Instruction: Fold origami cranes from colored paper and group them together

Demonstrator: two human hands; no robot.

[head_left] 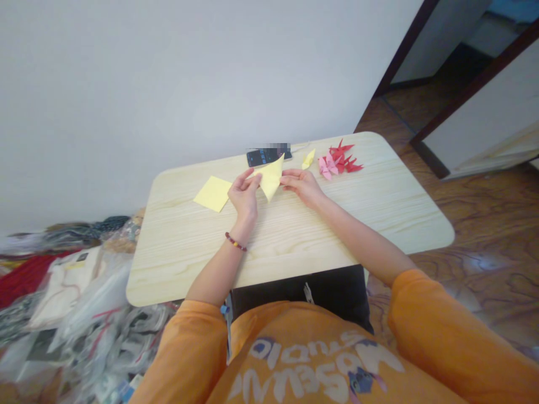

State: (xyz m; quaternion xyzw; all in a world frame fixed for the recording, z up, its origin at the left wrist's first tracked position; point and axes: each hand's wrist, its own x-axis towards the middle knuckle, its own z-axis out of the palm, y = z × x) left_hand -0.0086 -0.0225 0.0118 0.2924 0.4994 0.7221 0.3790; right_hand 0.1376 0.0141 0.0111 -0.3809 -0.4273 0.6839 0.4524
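Note:
A yellow sheet of origami paper [270, 178], folded to a pointed shape, is held up over the table between both hands. My left hand [244, 193] pinches its left side between thumb and fingers. At its right edge, my right hand [302, 186] has its fingertips closed on the paper. Flat on the table beside my left hand lies a yellow square of paper [213, 194]. Beyond my right hand sits a small folded yellow paper piece [309, 159]. Farther right are pink paper cranes [328, 166] and red paper cranes [342, 150], bunched together.
The pale wooden table [177, 252] has rounded corners and stands against a white wall. A phone [268, 155] lies at its back edge behind the paper. Bags and clothes [84, 292] are piled on the left; a doorway opens at the right.

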